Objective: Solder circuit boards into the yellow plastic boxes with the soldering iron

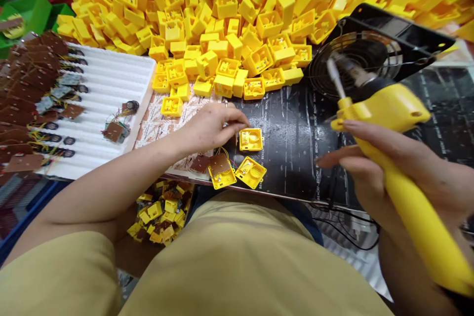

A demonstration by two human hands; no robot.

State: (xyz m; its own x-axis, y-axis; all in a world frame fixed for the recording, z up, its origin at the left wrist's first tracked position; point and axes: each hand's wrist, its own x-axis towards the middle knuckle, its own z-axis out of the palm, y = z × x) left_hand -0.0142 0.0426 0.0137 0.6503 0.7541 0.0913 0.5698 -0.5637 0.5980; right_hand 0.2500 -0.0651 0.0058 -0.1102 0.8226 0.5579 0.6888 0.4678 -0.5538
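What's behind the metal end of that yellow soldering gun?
A black fan with a round wire guard. The yellow soldering gun covers part of it, so that bit can't be seen.

Tray (pixel 122 71) left, fan (pixel 385 42) right, casings (pixel 256 145) between

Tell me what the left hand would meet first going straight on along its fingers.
The left hand would probably meet the open yellow plastic casing just ahead of it first; whether they already touch is unclear from this view.
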